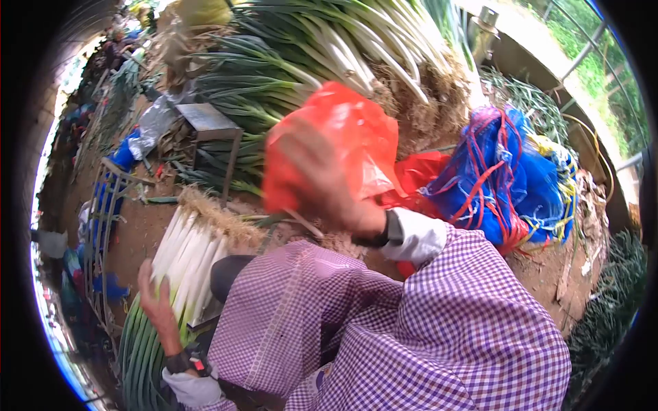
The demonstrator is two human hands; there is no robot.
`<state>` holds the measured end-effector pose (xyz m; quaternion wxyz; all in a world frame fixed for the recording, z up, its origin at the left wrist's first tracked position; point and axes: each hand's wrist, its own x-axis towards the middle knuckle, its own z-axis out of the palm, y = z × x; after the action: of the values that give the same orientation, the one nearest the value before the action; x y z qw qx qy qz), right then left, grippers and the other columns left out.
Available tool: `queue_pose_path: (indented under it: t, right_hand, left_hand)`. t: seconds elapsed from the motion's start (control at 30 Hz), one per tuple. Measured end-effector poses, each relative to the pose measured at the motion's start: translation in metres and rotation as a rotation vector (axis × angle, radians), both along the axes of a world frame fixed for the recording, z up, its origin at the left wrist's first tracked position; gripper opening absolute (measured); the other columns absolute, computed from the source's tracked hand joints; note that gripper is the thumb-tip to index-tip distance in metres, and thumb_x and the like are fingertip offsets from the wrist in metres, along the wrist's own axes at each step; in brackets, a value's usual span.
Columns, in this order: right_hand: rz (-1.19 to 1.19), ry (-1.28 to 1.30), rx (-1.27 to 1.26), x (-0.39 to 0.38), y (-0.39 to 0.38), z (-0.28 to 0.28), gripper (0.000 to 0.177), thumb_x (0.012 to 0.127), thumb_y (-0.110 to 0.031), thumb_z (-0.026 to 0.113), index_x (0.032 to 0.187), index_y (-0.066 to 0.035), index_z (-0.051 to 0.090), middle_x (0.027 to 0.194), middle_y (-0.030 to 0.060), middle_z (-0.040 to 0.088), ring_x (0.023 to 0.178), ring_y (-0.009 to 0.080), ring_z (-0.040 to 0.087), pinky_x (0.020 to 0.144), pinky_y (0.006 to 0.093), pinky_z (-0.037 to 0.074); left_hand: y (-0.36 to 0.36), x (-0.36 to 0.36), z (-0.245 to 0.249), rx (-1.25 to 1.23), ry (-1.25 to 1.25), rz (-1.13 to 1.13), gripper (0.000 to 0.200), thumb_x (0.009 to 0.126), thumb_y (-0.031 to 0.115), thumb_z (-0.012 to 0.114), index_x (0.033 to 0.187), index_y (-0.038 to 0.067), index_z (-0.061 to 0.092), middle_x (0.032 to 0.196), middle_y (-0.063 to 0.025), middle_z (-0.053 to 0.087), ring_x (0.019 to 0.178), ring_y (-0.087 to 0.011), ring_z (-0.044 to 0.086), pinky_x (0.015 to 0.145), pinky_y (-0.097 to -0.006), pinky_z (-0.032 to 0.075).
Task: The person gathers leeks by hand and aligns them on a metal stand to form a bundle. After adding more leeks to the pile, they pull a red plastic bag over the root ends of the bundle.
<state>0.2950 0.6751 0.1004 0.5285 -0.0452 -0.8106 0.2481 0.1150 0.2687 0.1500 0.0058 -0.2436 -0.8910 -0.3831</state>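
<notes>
On the left, my left hand [159, 308] rests against the outer side of a bundle of long green onions [188, 264], fingers apart. The bundle's white stalks and roots point away from me, its green leaves toward me. My right hand [312, 164] is smeared by motion in front of a red plastic bag [360, 133]. Whether its fingers grip the bag cannot be made out. Behind the bag lies a large heap of green onions [329, 44] with roots toward the right.
A small metal stool [209, 120] stands left of the bag. Blue netting with red cords [504, 178] is piled on the right. A bent metal frame [103, 226] is at far left, and loose green leaves [606, 308] lie at far right.
</notes>
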Motion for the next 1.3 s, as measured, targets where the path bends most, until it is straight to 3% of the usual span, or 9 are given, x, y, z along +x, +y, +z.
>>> queue_pose_path:
  t: [0.03, 0.13, 0.23, 0.33, 0.67, 0.8, 1.0, 1.1, 1.3]
  right_hand:
    - [0.167, 0.016, 0.091, -0.009, -0.025, 0.015, 0.064, 0.072, -0.011, 0.078, 0.134, -0.007, 0.063, 0.142, 0.0142, 0.056, 0.137, 0.0371, 0.051, 0.115, 0.0481, 0.042]
    - [0.721, 0.131, 0.266, -0.021, -0.103, 0.046, 0.04, 0.078, -0.018, 0.067, 0.115, -0.004, 0.069, 0.122, 0.0142, 0.065, 0.129, 0.034, 0.057, 0.112, 0.0493, 0.043]
    - [1.177, 0.086, 0.203, -0.022, -0.162, 0.035, 0.028, 0.079, -0.02, 0.063, 0.098, 0.0, 0.07, 0.108, 0.0138, 0.067, 0.123, 0.0329, 0.06, 0.111, 0.0491, 0.043]
    - [1.354, -0.082, 0.224, -0.005, -0.179, 0.029, 0.024, 0.078, -0.021, 0.064, 0.087, 0.001, 0.068, 0.103, 0.0134, 0.068, 0.119, 0.0324, 0.061, 0.11, 0.0481, 0.043]
    - [1.546, -0.185, 0.203, 0.046, -0.208, -0.004, 0.019, 0.079, -0.02, 0.062, 0.081, -0.002, 0.066, 0.089, 0.0111, 0.064, 0.102, 0.0287, 0.064, 0.104, 0.0447, 0.046]
    - [1.607, -0.298, 0.314, 0.058, -0.208, -0.007, 0.02, 0.078, -0.02, 0.063, 0.081, -0.001, 0.065, 0.088, 0.0107, 0.065, 0.099, 0.0284, 0.065, 0.104, 0.0456, 0.046]
    - [1.691, -0.338, 0.341, 0.068, -0.214, -0.01, 0.019, 0.082, -0.02, 0.062, 0.077, -0.002, 0.065, 0.083, 0.0125, 0.065, 0.092, 0.029, 0.066, 0.097, 0.0436, 0.048]
    - [1.708, -0.324, 0.31, 0.075, -0.216, -0.011, 0.019, 0.082, -0.02, 0.062, 0.077, -0.002, 0.065, 0.082, 0.0122, 0.064, 0.091, 0.0288, 0.066, 0.096, 0.0433, 0.048]
    - [1.711, -0.383, 0.316, 0.086, -0.212, -0.016, 0.02, 0.082, -0.022, 0.063, 0.078, -0.003, 0.065, 0.085, 0.0107, 0.065, 0.092, 0.0295, 0.066, 0.094, 0.043, 0.048]
  left_hand:
    - [0.018, 0.012, 0.006, 0.144, -0.11, 0.003, 0.051, 0.1, 0.008, 0.064, 0.148, -0.004, 0.052, 0.149, -0.0164, 0.055, 0.141, -0.027, 0.049, 0.12, -0.04, 0.035]
    - [0.053, 0.053, 0.024, 0.441, -0.358, 0.0, 0.057, 0.11, 0.037, 0.051, 0.148, -0.005, 0.05, 0.144, -0.0158, 0.058, 0.133, -0.0249, 0.056, 0.114, -0.0407, 0.042]
    - [0.037, 0.07, 0.018, 0.692, -0.592, 0.039, 0.063, 0.109, 0.044, 0.052, 0.15, -0.003, 0.045, 0.144, -0.0162, 0.057, 0.13, -0.0248, 0.057, 0.107, -0.0396, 0.047]
    - [0.018, 0.09, 0.011, 0.725, -0.698, 0.089, 0.066, 0.107, 0.047, 0.054, 0.149, -0.003, 0.046, 0.144, -0.0162, 0.058, 0.127, -0.0237, 0.057, 0.102, -0.0361, 0.048]
    - [0.021, 0.114, -0.022, 0.314, -0.708, 0.108, 0.06, 0.095, 0.027, 0.076, 0.142, -0.005, 0.055, 0.137, -0.0162, 0.061, 0.112, -0.0173, 0.064, 0.092, -0.0311, 0.052]
    - [0.027, 0.116, -0.019, 0.128, -0.495, 0.135, 0.047, 0.09, 0.024, 0.081, 0.122, -0.005, 0.064, 0.116, -0.0122, 0.068, 0.094, -0.0128, 0.064, 0.084, -0.0289, 0.051]
    - [0.03, 0.115, -0.038, 0.037, -0.532, -0.03, 0.026, 0.089, 0.02, 0.081, 0.099, -0.001, 0.069, 0.08, 0.0019, 0.065, 0.074, -0.0058, 0.057, 0.07, -0.0222, 0.046]
    - [0.039, 0.116, -0.019, -0.091, -0.54, -0.084, 0.022, 0.092, 0.02, 0.078, 0.095, 0.0, 0.07, 0.079, 0.0042, 0.063, 0.07, -0.0032, 0.053, 0.065, -0.0213, 0.043]
    - [0.028, 0.107, -0.048, 0.119, -0.654, -0.103, 0.017, 0.098, 0.016, 0.07, 0.092, 0.001, 0.07, 0.081, 0.0071, 0.062, 0.073, -0.0013, 0.051, 0.068, -0.0211, 0.043]
